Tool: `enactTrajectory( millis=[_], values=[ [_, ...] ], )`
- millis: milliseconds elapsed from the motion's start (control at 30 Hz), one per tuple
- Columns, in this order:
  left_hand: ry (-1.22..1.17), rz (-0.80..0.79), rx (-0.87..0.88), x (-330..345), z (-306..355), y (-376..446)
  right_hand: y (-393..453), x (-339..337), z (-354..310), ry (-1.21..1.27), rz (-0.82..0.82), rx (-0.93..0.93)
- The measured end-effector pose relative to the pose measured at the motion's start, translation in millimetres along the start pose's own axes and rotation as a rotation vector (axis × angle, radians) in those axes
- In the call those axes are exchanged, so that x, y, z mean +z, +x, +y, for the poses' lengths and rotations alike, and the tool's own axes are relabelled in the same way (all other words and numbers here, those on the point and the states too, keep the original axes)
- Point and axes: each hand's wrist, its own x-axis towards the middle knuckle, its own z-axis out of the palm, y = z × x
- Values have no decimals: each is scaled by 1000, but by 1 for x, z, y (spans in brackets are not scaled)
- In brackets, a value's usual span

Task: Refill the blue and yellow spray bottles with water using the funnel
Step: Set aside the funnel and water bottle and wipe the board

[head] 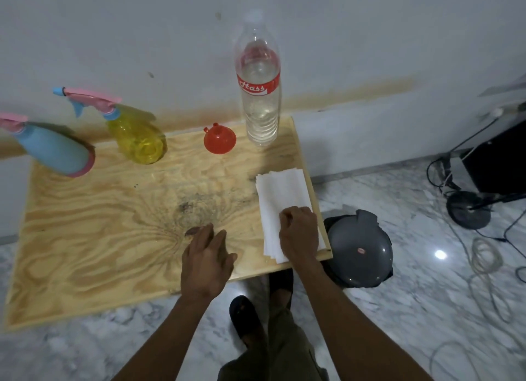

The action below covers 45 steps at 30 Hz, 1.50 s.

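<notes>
spray bottles (pixel 57 150): 2 | funnel (pixel 219 139): 1 | left hand (pixel 206 262) relaxed | right hand (pixel 299 232) pinches tissues (pixel 280 192)

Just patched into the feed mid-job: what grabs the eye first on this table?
The tall clear water bottle stands at the back, the red funnel just left of it. The yellow spray bottle and blue spray bottle stand far left. The right hand rests on white paper towels near the right edge.

You see a stack of white paper towels (pixel 280 192) lying at the right edge of the plywood table (pixel 113 210). Just right of the table's near corner, a grey lidded bin (pixel 358 249) sits on the marble floor (pixel 412 309). Farther right, cables (pixel 484 255) trail beside a black stand base (pixel 466 210).
</notes>
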Motion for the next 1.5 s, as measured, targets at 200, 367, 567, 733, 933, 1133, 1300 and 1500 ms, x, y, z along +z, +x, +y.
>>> enactTrajectory(
  millis=[200, 367, 567, 733, 933, 1133, 1300, 1500],
  values=[
    [-6, 2, -1, 0, 2, -1, -6, -9, -9, 161, 51, 14],
    [-12, -4, -23, 1, 3, -1, -4, -38, -22, 334, 195, 35],
    [-24, -22, -35, 2, 2, 0, 5, -64, -32, 617, 266, 213],
    [-31, -30, -46, 2, 3, 0, 9, -75, -37, 853, 133, 340],
    [-43, -39, -48, 1, 3, 0, 4, -72, -36, 745, 6, 310],
    [-59, -17, -62, 1, 4, -1, 4, -54, -55, 823, -85, 270],
    [-74, 3, -75, 0, 6, -4, 5, -36, -75, 895, -191, 182],
    [-109, 60, -27, 2, -1, -9, 1, -13, -90, 702, -197, 98]
  ],
)
